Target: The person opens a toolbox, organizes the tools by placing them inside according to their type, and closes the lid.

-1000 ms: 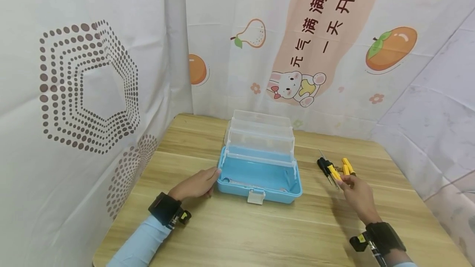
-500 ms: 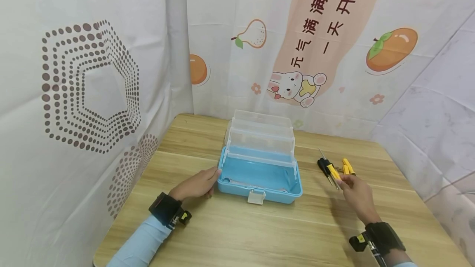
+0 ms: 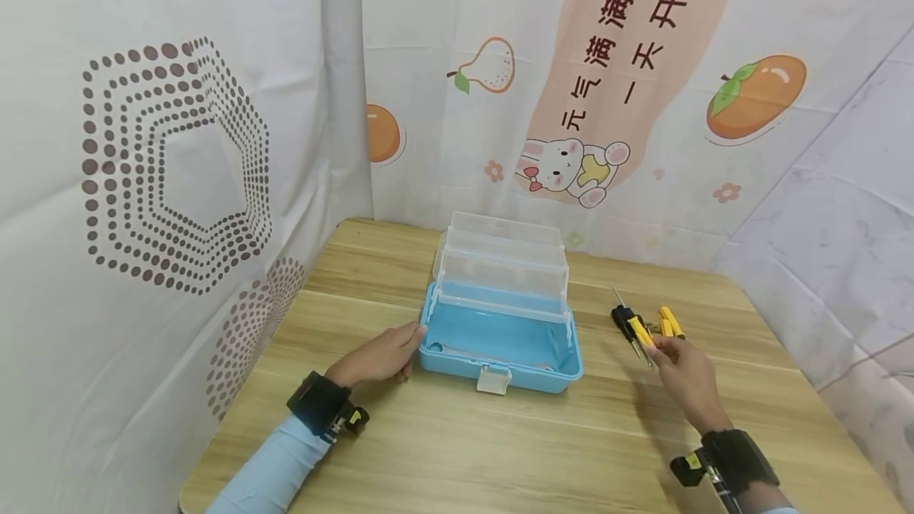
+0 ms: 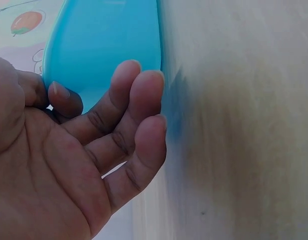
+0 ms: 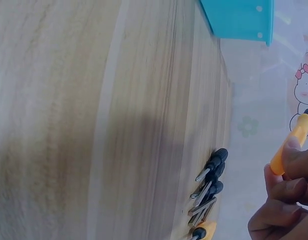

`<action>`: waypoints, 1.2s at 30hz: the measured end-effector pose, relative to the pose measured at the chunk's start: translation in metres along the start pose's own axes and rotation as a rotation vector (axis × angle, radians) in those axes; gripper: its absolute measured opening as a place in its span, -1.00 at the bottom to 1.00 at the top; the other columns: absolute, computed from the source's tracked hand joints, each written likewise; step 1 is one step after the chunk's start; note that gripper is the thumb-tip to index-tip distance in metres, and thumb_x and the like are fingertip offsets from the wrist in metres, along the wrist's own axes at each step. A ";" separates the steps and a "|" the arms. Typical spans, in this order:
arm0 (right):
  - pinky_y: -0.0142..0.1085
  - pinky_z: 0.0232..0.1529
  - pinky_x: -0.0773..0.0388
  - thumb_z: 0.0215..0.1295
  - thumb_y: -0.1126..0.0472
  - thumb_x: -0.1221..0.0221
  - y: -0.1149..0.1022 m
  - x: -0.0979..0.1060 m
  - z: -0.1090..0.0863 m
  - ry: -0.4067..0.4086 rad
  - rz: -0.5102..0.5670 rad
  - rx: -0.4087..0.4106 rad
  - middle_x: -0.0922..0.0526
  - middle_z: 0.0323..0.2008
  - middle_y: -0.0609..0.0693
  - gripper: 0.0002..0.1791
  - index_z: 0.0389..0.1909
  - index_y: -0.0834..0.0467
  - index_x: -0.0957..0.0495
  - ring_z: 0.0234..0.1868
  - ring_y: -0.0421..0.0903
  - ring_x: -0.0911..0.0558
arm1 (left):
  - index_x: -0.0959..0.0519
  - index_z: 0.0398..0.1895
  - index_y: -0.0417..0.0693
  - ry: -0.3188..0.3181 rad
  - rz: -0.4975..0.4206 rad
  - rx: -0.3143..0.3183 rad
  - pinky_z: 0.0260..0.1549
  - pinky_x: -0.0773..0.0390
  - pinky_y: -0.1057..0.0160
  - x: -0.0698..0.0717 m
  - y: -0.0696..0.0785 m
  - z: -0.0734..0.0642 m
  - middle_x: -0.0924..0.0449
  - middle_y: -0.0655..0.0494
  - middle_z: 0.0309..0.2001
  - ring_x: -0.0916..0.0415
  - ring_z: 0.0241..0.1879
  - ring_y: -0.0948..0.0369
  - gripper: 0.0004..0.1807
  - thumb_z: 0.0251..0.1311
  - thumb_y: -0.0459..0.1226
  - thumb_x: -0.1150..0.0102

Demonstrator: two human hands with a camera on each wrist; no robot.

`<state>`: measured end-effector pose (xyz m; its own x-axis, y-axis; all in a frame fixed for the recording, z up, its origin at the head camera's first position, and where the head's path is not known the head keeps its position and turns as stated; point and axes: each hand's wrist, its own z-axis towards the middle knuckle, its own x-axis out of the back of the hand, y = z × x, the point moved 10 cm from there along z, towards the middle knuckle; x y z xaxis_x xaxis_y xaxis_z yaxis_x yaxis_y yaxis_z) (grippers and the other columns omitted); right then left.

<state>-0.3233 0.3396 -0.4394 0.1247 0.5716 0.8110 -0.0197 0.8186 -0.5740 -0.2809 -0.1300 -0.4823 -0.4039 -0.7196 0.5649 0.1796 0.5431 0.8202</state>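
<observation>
In the head view, a blue toolbox (image 3: pixel 500 381) stands mid-table with its clear cantilever trays (image 3: pixel 503 260) raised at the back. A combination wrench (image 3: pixel 485 357) lies inside along the front wall. My left hand (image 3: pixel 378 355) pinches the box's left rim between thumb and index finger; the left wrist view shows the other fingers (image 4: pixel 149 92) loosely bent by the outer wall. To the right of the box, my right hand (image 3: pixel 687 379) pinches a yellow-handled screwdriver (image 5: pixel 291 145) by its handle end. In the right wrist view it is held up above the tabletop, its shaft mostly out of frame.
Several black-handled screwdrivers (image 5: pixel 216 165) lie in a group on the wooden table (image 3: pixel 457 450) by the right hand. More yellow-handled tools (image 3: pixel 670 320) lie beside them. A white latch (image 3: pixel 493 380) hangs from the box front. Printed curtains (image 3: pixel 428 141) border the table's back and sides.
Both hands, the toolbox and the tools stay practically in place. The head view shifts only very slightly.
</observation>
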 end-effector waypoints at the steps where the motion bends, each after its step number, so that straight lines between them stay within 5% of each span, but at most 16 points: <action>1: -0.26 -0.44 -0.44 0.59 0.09 -0.11 -0.001 0.000 0.000 0.002 -0.002 0.003 -0.67 -0.18 0.25 -0.58 0.10 0.41 -0.56 -0.22 0.08 -0.58 | -0.41 -0.19 -0.05 0.003 -0.003 -0.001 -0.54 -0.37 0.28 0.000 0.000 0.000 -0.57 0.04 -0.53 -0.47 -0.59 0.14 -0.53 0.70 0.03 0.43; 9: -0.24 -0.40 -0.44 0.57 0.14 -0.15 -0.004 0.000 -0.001 0.016 -0.007 0.018 -0.67 -0.17 0.26 -0.63 0.06 0.41 -0.58 -0.16 0.16 -0.59 | -0.40 -0.19 -0.05 0.018 -0.001 -0.012 -0.53 -0.41 0.26 -0.001 0.000 0.000 -0.57 0.02 -0.53 -0.51 -0.59 0.13 -0.52 0.69 0.04 0.45; 36: -0.29 -0.53 -0.31 0.55 0.09 -0.18 -0.013 -0.004 -0.008 0.042 -0.001 0.047 -0.59 -0.31 0.11 -0.68 0.00 0.30 -0.63 -0.36 -0.01 -0.41 | -0.40 -0.18 -0.12 0.016 -0.012 -0.010 -0.52 -0.41 0.22 -0.003 0.002 -0.002 -0.56 0.00 -0.53 -0.52 -0.58 0.10 -0.50 0.70 0.03 0.46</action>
<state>-0.3159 0.3262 -0.4355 0.1658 0.5686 0.8057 -0.0655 0.8216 -0.5663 -0.2779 -0.1275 -0.4819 -0.3921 -0.7327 0.5562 0.1835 0.5302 0.8278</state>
